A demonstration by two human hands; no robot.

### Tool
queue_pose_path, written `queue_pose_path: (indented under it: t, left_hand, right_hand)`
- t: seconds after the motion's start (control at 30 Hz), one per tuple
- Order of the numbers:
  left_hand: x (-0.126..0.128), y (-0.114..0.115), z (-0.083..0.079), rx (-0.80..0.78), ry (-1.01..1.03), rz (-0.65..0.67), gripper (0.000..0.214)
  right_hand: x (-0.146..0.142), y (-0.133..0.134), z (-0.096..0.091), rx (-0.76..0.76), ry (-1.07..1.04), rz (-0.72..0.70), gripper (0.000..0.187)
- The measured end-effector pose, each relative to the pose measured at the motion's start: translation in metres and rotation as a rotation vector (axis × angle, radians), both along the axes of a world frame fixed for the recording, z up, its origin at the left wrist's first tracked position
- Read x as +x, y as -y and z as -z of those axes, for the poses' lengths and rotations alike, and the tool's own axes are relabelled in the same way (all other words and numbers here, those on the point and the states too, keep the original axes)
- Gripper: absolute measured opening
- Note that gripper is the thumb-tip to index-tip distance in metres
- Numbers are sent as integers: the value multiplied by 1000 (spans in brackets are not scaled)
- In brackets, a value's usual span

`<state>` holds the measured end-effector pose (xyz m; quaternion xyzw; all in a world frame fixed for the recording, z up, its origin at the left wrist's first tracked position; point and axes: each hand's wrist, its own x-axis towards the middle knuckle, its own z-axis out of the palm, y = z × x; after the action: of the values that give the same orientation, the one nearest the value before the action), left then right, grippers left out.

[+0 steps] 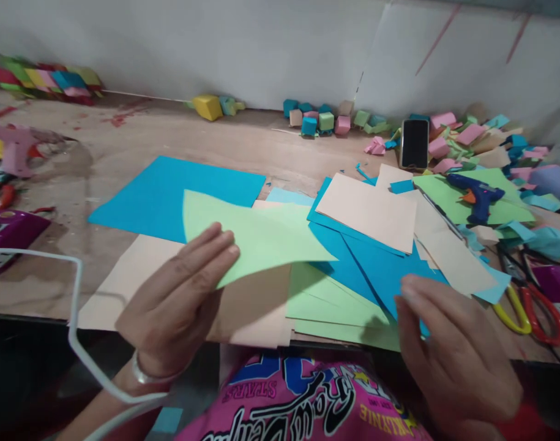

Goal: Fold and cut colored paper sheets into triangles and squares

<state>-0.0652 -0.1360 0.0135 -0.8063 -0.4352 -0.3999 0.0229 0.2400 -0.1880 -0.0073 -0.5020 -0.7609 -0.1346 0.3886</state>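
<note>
My left hand [183,300] grips a light green paper sheet [256,236] at its left side, fingers on top and the thumb hidden beneath. The sheet is raised and bowed above the other papers. My right hand [458,349] is over the table's front edge, beside the blue sheets [376,263]. Its fingers are curled, with the thumb close to the index fingertip; a bit of blue shows by the palm, and I cannot make out whether anything is held. Peach paper [119,288] and a stack of green sheets [339,300] lie beneath and beside the raised sheet.
Right of the papers are a blue glue gun [479,195], scissors with red and yellow handles [541,315] and a phone [414,144]. Folded paper cubes [325,121] line the wall. A pink glue gun [16,147] lies left; a white cable [75,306] crosses near my left wrist.
</note>
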Motion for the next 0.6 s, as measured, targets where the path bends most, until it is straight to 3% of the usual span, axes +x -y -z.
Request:
queue_pose_path:
  t: [0.13,0.27,0.4,0.6]
  left_hand:
    - [-14,-7,15,37,-31,-176,48]
    - [-30,-9,44,22,-81,-373,40]
    - [-40,-6,59,-164,-201,-345,27]
    - [-43,-1,63,-203,-248,-295,22]
  right_hand:
    - [-2,-3,18,-221,112,-253,22]
    - [-10,-6,32,-319,205,-279,15]
    - [-13,-9,32,-326,257,-315,23]
    - [-17,-8,26,-225,368,-326,25]
